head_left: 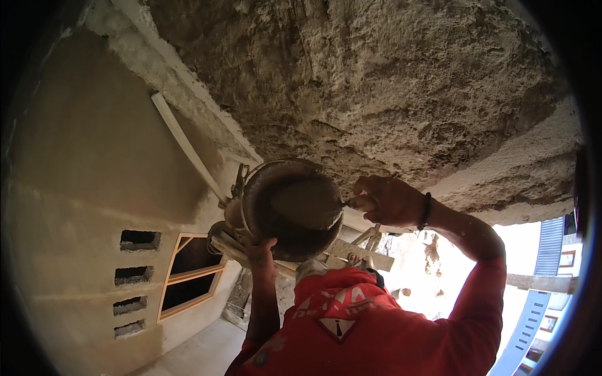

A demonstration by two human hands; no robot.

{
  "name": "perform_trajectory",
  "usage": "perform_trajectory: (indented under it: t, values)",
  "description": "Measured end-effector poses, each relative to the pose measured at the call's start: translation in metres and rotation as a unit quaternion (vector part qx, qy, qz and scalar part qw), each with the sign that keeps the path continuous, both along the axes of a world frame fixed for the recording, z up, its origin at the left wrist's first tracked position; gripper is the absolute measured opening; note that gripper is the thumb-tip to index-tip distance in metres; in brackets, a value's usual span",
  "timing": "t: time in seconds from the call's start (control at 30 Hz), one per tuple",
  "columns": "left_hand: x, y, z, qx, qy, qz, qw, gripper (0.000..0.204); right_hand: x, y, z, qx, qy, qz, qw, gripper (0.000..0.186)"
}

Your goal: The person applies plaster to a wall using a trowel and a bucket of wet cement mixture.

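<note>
A round dark bucket (282, 244) coated in grey mortar is in the middle of the view. My left hand (260, 254) grips its lower-left rim with the thumb over the edge. My right hand (392, 202) is closed round the handle of a trowel (304, 205), whose mortar-covered blade lies over the inside of the bucket. Just above both hands is a rough, unevenly plastered surface (364, 94). My red sleeves run in from the lower edge.
A smooth grey wall (75, 163) at left has small openings and a wooden-framed window (194, 276). A pale plank (188, 147) leans diagonally. Wooden boards (357, 254) sit below the bucket. At right are bright outdoor light and a blue building part (530, 332).
</note>
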State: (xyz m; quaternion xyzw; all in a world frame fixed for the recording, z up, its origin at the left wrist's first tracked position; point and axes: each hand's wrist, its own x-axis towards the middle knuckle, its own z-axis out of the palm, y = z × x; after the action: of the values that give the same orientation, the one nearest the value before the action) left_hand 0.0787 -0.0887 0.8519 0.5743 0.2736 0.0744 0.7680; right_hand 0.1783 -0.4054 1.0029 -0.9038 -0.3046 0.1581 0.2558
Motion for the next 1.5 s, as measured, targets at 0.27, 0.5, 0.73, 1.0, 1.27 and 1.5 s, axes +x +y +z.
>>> perform_trajectory:
  t: [0.27, 0.5, 0.73, 1.0, 1.27, 1.5]
  values:
    - [-0.027, -0.009, -0.008, -0.014, 0.042, 0.077, 0.996, 0.061, 0.026, 0.0, 0.038, 0.054, 0.156, 0.085, 0.983, 0.031]
    - [-0.03, -0.017, -0.02, 0.012, 0.042, 0.061, 0.997, 0.052, 0.082, -0.051, 0.064, -0.071, -0.182, -0.118, 0.973, 0.021]
    - [-0.019, -0.017, -0.035, 0.166, -0.088, -0.062, 0.98, 0.044, 0.049, -0.068, 0.049, -0.11, -0.405, 0.179, 0.89, 0.01]
    - [0.02, -0.059, 0.047, 0.332, -0.039, -0.161, 0.929, 0.062, -0.005, 0.014, -0.032, -0.243, -0.261, -0.031, 0.934, 0.019]
    - [0.04, -0.069, 0.069, 0.34, -0.087, -0.167, 0.921, 0.066, 0.027, 0.0, -0.1, -0.228, -0.114, 0.077, 0.964, 0.026]
    - [0.042, -0.059, 0.063, 0.346, -0.107, -0.153, 0.92, 0.062, 0.006, 0.005, -0.137, 0.008, -0.042, 0.032, 0.999, 0.035]
